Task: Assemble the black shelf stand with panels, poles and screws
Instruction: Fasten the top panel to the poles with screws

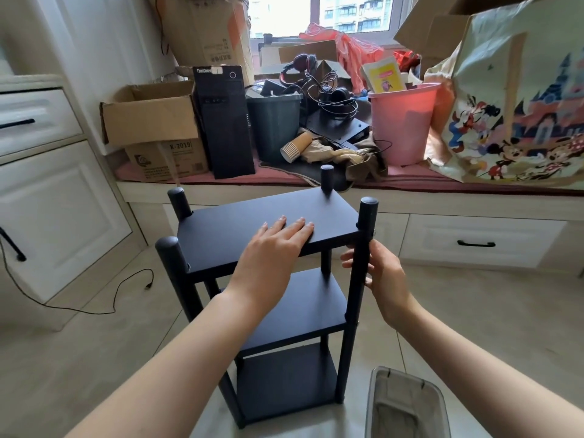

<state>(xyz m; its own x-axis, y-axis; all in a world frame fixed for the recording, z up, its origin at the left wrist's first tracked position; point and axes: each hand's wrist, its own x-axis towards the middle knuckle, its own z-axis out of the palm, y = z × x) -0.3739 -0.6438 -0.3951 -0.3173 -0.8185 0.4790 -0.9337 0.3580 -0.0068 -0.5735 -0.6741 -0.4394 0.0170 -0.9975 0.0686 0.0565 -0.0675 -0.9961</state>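
Tiled floor (474,311) carries the stand (284,311) at centre. Left hand (275,245) lies flat, fingers spread, on the top panel (252,222); right hand (379,276), at 3 o'clock, seemingly wraps the pole (358,279).

1. Pretty clearly a room in someone's home, used partly for storage. White panelled cabinets (60,216) with black drawer handles line the left wall.
2. There's a built-in window seat (316,191) with drawers under the window (319,14), and apartment blocks show outside.
3. The seat is piled with household clutter: cardboard boxes (151,121), a PC tower (226,121), a pink bucket (401,121), headphones, a cartoon shopping bag (518,105).
4. Tiled floor (474,311), with a loose cable lying on it.
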